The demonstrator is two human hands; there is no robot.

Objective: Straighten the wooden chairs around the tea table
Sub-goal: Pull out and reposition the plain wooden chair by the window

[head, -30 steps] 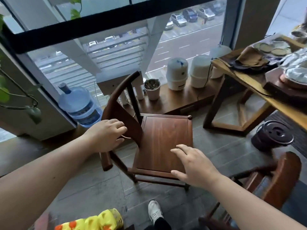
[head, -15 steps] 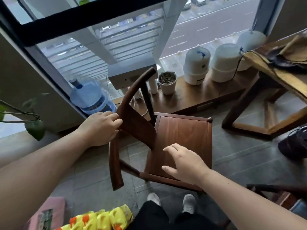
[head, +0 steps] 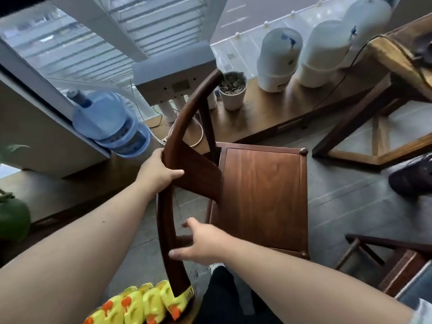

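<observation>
A dark wooden chair with a curved back rail stands on the grey floor in front of me, its seat pointing right. My left hand grips the curved back rail at its middle, thumb over the back splat. Beside the rail's near arm, at the seat's near-left corner, hovers my right hand with fingers spread and nothing in it. The tea table shows at the upper right, only its corner and leg frame in view. A second wooden chair is partly visible at the lower right.
A low wooden ledge runs along the window with white tanks, a small white plant pot and a filter unit. A blue water jug lies at left. A yellow pack of bottles sits near my feet. A dark pot stands at right.
The chair has come closer to me and turned. My left hand keeps its grip on the back rail. My right hand has left the seat and moved toward the rail's near arm.
</observation>
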